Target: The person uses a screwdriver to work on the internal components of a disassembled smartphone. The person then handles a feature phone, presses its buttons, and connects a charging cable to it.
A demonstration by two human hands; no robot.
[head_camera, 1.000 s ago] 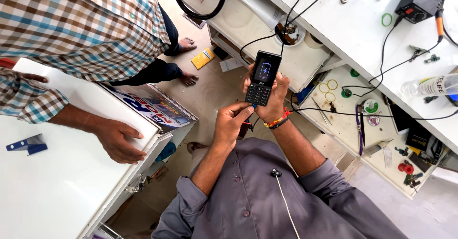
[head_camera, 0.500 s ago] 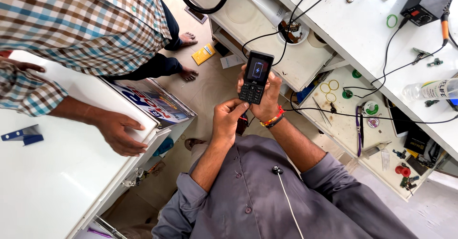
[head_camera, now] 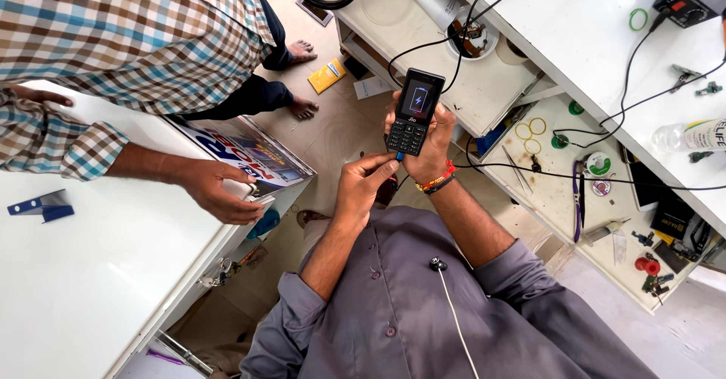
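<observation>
Phone first: a black keypad mobile phone [head_camera: 412, 113] with a small lit screen showing a charging symbol stands nearly upright in the air over the tan floor [head_camera: 344, 133], in front of the person's chest. The right hand [head_camera: 435, 141] wraps it from behind, its fingers [head_camera: 446, 118] curled round the edges and holding the phone firmly; beaded red and yellow bands circle that wrist. The left hand [head_camera: 363, 186] sits just below, fingers drawn narrow, with the thumb and forefinger pinching at the phone's bottom edge, where a small blue plug shows. A black cable [head_camera: 514, 171] runs from near the hands across to the white tabletop [head_camera: 544, 31] on the right, which carries a green ring, a black box with a red switch, small metal clips and a clear plastic bottle. Below it, an open white drawer tray [head_camera: 560, 198] holds yellow rings, green spools, tweezers and purple-handled pliers. The person wears a grey buttoned shirt [head_camera: 423, 303] with a thin white cord over it. On the left, another person in a checked shirt [head_camera: 128, 39] rests a hand [head_camera: 219, 190] on the edge of a second white tabletop [head_camera: 83, 273], near a blue folded tool [head_camera: 38, 207].
</observation>
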